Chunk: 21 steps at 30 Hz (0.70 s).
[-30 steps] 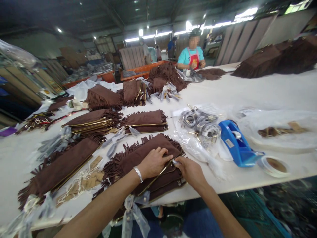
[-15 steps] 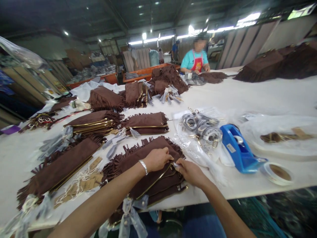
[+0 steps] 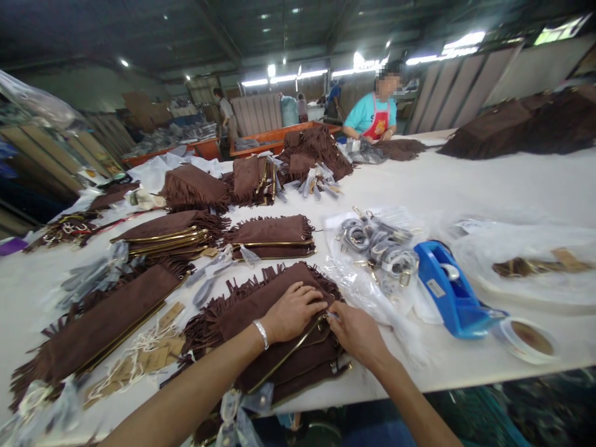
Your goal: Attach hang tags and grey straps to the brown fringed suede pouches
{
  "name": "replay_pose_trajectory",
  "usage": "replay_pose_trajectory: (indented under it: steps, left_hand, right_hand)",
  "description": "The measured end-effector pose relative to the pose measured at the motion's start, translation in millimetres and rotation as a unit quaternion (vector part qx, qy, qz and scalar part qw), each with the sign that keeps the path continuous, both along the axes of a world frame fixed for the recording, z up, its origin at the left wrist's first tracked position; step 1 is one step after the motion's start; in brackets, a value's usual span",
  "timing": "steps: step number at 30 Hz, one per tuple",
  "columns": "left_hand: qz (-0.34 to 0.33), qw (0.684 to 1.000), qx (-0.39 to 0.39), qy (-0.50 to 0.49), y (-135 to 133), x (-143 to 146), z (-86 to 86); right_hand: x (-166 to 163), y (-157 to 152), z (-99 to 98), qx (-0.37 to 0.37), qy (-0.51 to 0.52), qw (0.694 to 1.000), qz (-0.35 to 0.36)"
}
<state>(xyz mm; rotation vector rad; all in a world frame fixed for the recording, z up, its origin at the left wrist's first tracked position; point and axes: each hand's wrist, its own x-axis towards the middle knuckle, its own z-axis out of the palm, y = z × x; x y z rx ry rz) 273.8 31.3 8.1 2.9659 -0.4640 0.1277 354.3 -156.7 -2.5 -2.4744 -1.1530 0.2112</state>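
The left hand (image 3: 292,312) lies flat, fingers together, pressing on the top brown fringed pouch (image 3: 267,304) of a stack at the near edge of the white table (image 3: 488,180); the right hand (image 3: 356,331) pinches, fingertips closed, at the gold zipper end (image 3: 323,320) of that pouch; a blue tape dispenser (image 3: 449,290) stands to the right, beside a plastic bag of metal rings (image 3: 377,242); paper tags (image 3: 153,354) lie to the left; a person in a red apron (image 3: 376,118) works at the far end.

Blue tape dispenser (image 3: 451,292); tape roll (image 3: 526,339)
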Motion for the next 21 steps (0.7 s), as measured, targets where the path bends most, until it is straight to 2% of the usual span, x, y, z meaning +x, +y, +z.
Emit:
replay_pose_trajectory:
  steps: [7, 13, 21]
  left_hand:
    - [0.003, 1.000, -0.023, -0.001, 3.4, 2.6, -1.0]
    - [-0.003, 0.999, -0.042, -0.005, 6.9, 2.6, -5.4]
    - [0.001, 1.000, -0.026, 0.007, 9.9, 4.8, -8.0]
  right_hand:
    - [-15.5, 11.6, 4.9, 0.002, -0.008, 0.999, -0.036]
    - [-38.0, 18.0, 3.0, 0.016, -0.068, 0.997, -0.026]
    - [-65.2, 24.2, 7.0, 0.033, -0.078, 0.996, 0.001]
